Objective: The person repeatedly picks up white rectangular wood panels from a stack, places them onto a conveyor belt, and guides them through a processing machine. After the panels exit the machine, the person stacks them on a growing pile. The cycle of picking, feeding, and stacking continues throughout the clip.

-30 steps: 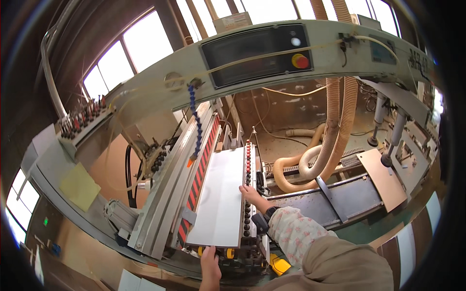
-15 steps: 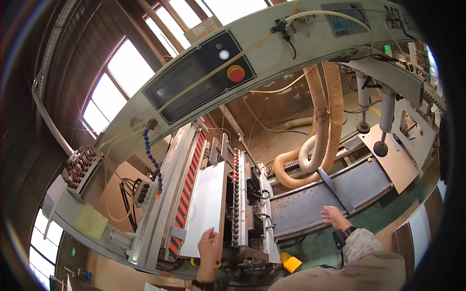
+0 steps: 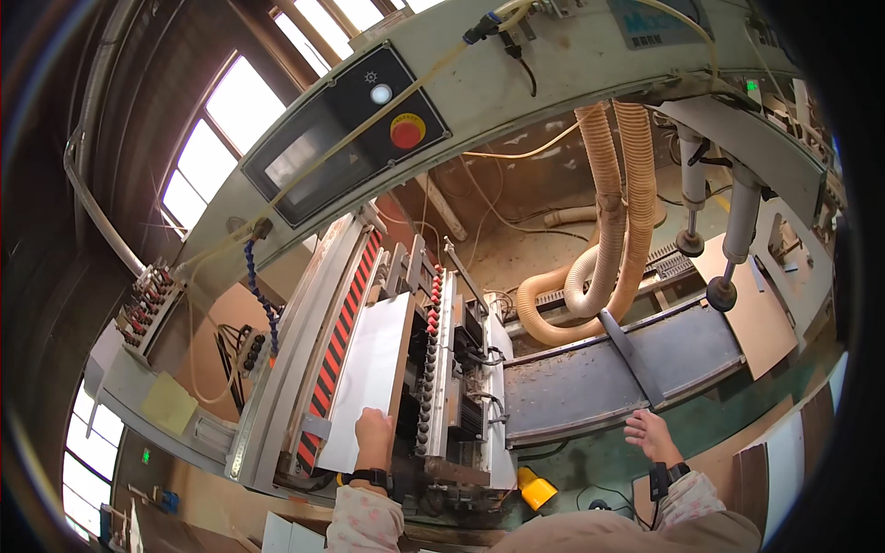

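Observation:
My left hand (image 3: pixel 373 433) is over the near end of a white panel (image 3: pixel 373 346) that lies lengthwise in the machine. Its fingers are curled, and their tips are hidden, so what they may hold does not show. Off to the right, my right hand (image 3: pixel 651 434) hovers by the near edge of a dark flat machine bed (image 3: pixel 572 392). Its fingers are loosely bent and apart, with nothing in them. A dark band circles each wrist. Beside the panel run a red-and-black striped strip (image 3: pixel 341 350) on the left and a row of red and black knobs (image 3: pixel 429 369) on the right.
A grey-green beam with a control panel (image 3: pixel 341 134) and red stop button (image 3: pixel 407 132) spans above. Ribbed hoses (image 3: pixel 604 194) hang behind the bed. Two cylinders with round black pads (image 3: pixel 722 294) stand over a brown board (image 3: pixel 761 318). A yellow pedal (image 3: pixel 535 488) is on the floor.
My view has shifted, and the machine sits further left in it. My right hand has drawn slightly back from the bed's edge. More of my left forearm shows; its fingers remain curled over the panel.

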Available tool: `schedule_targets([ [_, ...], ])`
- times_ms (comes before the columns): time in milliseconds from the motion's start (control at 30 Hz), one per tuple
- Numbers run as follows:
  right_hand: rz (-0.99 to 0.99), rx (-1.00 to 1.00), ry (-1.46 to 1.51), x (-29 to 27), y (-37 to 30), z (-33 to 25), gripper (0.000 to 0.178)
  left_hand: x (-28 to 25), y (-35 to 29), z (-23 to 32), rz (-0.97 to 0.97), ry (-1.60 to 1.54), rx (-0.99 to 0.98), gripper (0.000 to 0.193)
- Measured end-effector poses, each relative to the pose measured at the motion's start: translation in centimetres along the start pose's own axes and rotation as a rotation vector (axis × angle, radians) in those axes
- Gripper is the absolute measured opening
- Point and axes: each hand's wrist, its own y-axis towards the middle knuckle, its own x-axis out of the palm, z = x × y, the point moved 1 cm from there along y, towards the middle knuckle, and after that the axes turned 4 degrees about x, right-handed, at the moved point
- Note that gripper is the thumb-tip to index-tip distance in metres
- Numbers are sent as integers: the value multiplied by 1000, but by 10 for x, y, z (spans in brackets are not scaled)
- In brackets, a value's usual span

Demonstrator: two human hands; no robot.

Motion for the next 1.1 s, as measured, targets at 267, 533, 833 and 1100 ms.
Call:
schedule_targets([
  [267,1,-48,69,-5,-1,-4,31,-20,9,7,-61,-26,-23,37],
  [533,-172,-35,-50,68,-1,-4,29,-37,63,-5,-336,54,115,58],
  [833,-261,240,-290,150,9,60,37,-13,90,-18,-432,-106,200,42],
  [1100,-543,269,-428,286,77,132,36,-10,107,-23,-416,-248,332,32],
])
